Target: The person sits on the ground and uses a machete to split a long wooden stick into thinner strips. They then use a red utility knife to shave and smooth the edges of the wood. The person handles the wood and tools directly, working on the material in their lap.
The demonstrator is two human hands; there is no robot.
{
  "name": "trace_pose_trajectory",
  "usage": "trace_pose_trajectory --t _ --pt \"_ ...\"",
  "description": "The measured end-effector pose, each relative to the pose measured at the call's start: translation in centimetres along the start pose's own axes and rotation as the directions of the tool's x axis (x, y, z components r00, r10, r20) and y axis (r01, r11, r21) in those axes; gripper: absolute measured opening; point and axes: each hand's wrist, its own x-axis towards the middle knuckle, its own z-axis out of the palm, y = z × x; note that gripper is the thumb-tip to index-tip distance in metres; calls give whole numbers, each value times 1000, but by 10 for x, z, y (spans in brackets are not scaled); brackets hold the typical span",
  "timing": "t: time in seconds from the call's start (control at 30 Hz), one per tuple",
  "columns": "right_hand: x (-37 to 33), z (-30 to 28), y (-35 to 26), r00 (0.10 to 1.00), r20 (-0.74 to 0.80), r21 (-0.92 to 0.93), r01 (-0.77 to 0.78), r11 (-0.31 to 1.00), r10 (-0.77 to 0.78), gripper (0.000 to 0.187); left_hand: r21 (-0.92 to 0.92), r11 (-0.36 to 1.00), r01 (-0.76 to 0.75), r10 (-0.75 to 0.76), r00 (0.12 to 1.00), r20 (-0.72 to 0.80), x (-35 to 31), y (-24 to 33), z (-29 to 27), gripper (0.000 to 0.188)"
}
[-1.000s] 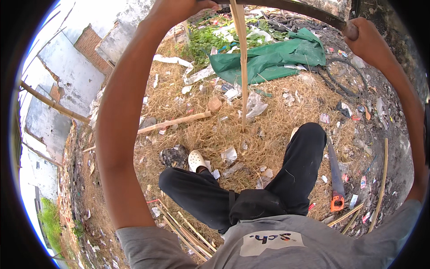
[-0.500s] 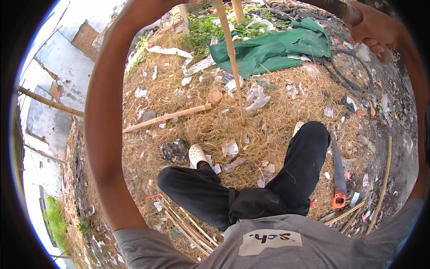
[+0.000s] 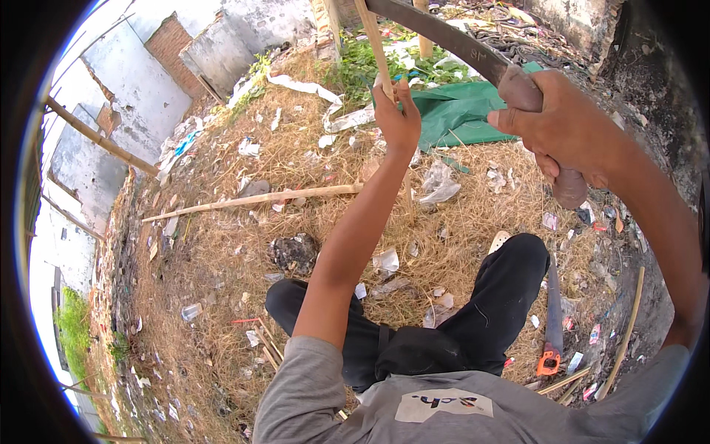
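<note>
My left hand (image 3: 398, 118) is closed around a thin, upright bamboo pole (image 3: 374, 46), whose lower part is mostly hidden behind my forearm. In my right hand (image 3: 580, 122) is a machete (image 3: 451, 37), gripped by its thick, rounded wooden handle (image 3: 520, 89). The dark blade slants up and left to the pole near the top edge; whether they touch I cannot tell. Behind the blade stands another, thicker bamboo post (image 3: 424, 33) among green plants.
A green tarp (image 3: 458, 111) lies beyond my hands. Another bamboo pole (image 3: 259, 198) crosses the dry grass at left, near a dark stone (image 3: 294, 254). By my right knee lies a handsaw (image 3: 552, 318) with an orange handle. Litter covers the ground; broken walls (image 3: 133, 66) stand at far left.
My left hand has come down from the top edge and now grips the pole lower. My right hand has come down and inward, bringing the machete blade into view. The view has tilted up.
</note>
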Motion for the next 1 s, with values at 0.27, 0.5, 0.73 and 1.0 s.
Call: trace_pose_trajectory --t 0.27,0.5,0.73,1.0 --pt "-26 4 29 949 309 420 -200 885 67 21 -418 908 -34 92 989 119 -19 -7 -7 35" --pt "-43 32 26 998 65 85 -21 996 16 21 -499 866 -20 82 991 104 -32 -6 -22 34" --pt "-63 10 15 974 -124 -252 -213 944 187 42 -413 903 -118 141 990 26 -48 12 -16 31" --pt "-114 4 22 928 -279 -298 -327 897 246 29 -348 917 -195 217 976 24 -84 32 -16 28"
